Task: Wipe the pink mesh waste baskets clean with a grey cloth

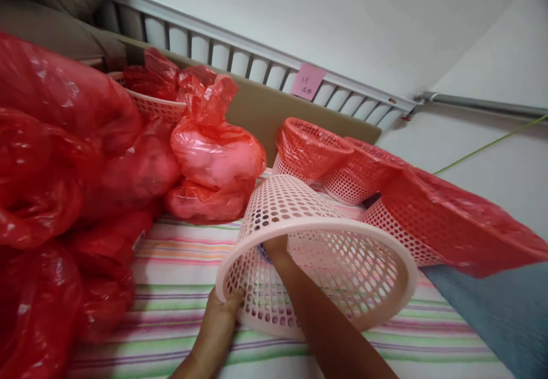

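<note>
A pale pink perforated plastic basket (295,199) lies tipped on its side on the striped sheet, its mouth facing me. My left hand (225,316) is closed on the lower left of its rim, with the thumb over the edge. Reaching through the mouth, my right hand (276,245) is inside near the upper left wall. A small piece of blue patterned cloth (264,252) shows beside that hand; the basket rim and wall hide most of the fingers.
Full red plastic bags (64,156) crowd the left side, and a tied red bag (218,156) stands behind the basket. Several baskets lined with red plastic (312,145) stand at right. A white slatted rail (240,62) with a pink note (308,80) runs along the wall.
</note>
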`<state>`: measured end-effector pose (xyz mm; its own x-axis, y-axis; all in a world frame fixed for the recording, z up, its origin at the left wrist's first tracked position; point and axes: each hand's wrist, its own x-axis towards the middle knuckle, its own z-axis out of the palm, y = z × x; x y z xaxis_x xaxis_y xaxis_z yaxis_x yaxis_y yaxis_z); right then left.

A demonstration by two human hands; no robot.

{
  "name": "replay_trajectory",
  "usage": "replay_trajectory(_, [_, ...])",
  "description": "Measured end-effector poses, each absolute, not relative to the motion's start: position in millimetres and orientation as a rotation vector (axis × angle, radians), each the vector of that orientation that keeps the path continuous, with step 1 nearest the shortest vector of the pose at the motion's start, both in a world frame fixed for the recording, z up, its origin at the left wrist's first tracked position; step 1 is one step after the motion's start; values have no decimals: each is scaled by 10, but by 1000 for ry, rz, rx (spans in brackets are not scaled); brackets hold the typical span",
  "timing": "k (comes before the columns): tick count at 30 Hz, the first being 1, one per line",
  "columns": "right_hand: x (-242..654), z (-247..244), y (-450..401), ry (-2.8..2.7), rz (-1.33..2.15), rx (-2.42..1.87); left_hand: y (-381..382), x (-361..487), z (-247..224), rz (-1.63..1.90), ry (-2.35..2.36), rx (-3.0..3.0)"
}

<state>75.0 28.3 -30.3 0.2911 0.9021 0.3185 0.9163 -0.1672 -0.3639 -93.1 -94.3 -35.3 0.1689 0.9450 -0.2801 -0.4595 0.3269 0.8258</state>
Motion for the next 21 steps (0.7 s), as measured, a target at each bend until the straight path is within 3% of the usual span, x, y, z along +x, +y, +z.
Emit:
replay_trajectory(11, [773,-290,256,-1676,2,-2125,-740,-1063,-253,1264,1022,669])
replay_trajectory(21, [304,-351,-1532,-1916,214,-2017,-914,-1022,-355,1281,888,701])
